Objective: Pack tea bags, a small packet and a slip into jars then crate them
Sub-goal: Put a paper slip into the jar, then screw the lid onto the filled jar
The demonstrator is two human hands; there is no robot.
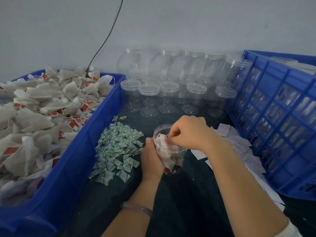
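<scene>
Left hand (151,161) grips the jar (177,150) at centre, tea bags (166,159) inside; right hand (191,132) pinches a slip (163,142) into its mouth, which looks like the last filling step. Next, I judge: let go, then into the crate (273,117) at 3 o'clock.

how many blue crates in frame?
2. One solid-walled crate on the left, heaped with tea bags; one slatted crate on the right, beside the paper slips. More may sit out of view.
</scene>
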